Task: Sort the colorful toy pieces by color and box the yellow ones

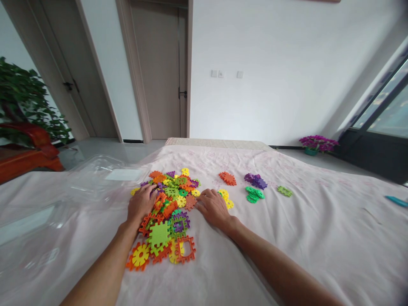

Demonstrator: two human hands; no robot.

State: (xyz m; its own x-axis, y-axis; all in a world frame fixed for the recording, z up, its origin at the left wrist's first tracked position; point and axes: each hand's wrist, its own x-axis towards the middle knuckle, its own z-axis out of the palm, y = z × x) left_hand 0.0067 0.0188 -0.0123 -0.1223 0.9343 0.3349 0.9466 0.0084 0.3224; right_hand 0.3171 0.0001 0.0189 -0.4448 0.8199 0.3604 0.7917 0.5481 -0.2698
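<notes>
A heap of interlocking plastic building pieces [159,234] in orange, yellow, green and purple lies on the cloth. My left hand [140,205] rests on the heap's left edge, fingers apart and holding nothing that shows. At the opposite edge, my right hand [214,208] has its fingers bent, with the tips on an orange square piece [190,202]; the grip is partly hidden. Just beyond the right hand are yellow flower-shaped pieces [228,203]. Farther right lie small groups of orange pieces [227,178], purple pieces [256,180] and green round pieces [254,194].
A light green piece [284,191] lies alone on the pale bedcover-like cloth [318,238]. Clear plastic containers [95,174] stand at the left. A blue object [397,201] is near the right edge. A wooden chair [32,144] stands beyond the left side.
</notes>
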